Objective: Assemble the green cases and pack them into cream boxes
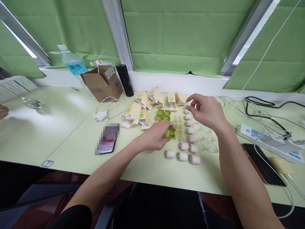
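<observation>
Currently, L hand (pixel 156 135) pinches green tray (pixel 170 133) btwn thumb and fingers, just L of clips (pixel 180 138). R hand (pixel 203 109): fingers bent, thumb and index slightly apart, at far end of cylinders (pixel 183 156); contact w/ the farthest one is hard to judge. Possible faults: (a) clips knocked out of line, if tray slides R; (b) cylinders rolling, if nudged; (c) clear parts (pixel 203 144) scattered, if R forearm swings L.

"What's on the table (pixel 143 167)?"
"Open cartons (pixel 135 112), green trays (pixel 159 117), yellow pieces (pixel 180 132) and pale cylinders (pixel 183 156), around the middle."
"And either side?"
"A phone (pixel 108 139) on the left, a power strip (pixel 245 129) on the right."
</observation>
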{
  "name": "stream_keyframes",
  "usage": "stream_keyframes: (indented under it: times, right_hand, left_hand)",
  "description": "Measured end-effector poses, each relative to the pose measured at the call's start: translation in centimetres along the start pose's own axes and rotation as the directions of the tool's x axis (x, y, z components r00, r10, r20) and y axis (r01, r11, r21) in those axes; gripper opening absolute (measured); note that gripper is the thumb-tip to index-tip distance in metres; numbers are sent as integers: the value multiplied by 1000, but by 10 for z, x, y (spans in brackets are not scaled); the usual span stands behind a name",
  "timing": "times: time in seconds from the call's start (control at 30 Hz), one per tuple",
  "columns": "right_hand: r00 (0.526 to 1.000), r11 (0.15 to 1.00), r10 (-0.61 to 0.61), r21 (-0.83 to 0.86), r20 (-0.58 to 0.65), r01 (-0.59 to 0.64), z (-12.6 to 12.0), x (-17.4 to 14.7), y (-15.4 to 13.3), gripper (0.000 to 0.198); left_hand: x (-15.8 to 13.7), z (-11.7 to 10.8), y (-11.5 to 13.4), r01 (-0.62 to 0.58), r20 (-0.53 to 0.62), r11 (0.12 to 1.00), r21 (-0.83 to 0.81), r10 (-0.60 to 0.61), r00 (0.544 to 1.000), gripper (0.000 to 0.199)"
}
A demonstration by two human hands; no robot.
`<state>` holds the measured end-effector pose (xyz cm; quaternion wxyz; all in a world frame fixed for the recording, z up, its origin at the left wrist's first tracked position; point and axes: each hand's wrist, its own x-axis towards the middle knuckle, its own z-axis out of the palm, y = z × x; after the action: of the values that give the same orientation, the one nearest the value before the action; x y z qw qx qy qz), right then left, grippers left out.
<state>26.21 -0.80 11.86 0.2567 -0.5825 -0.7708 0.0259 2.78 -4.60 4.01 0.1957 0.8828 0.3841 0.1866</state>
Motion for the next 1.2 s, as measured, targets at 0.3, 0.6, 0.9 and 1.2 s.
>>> stream_keyframes:
  times: [0.3, 0.6, 0.9, 1.2]
  right_hand:
    - [999, 999, -22, -34, 30, 23, -3, -3, 3, 19]
    - [950, 984, -6, -165, 311, 61, 3, -5, 10, 10]
    - [910, 963, -25, -234, 414, 133, 14, -6, 11, 16]
    - [866, 949, 26, -285, 500, 136, 23, -6, -3, 16]
  left_hand:
    - [50, -9, -22, -117, -445, 811, -573, -188, 876, 45]
    - [96, 0, -40, -307, -455, 393, -867, -369, 810, 56]
    - [93, -4, -38, -306, -408, 356, -883, -262, 874, 58]
    - [90, -13, -41, -319, -447, 425, -847, -246, 860, 61]
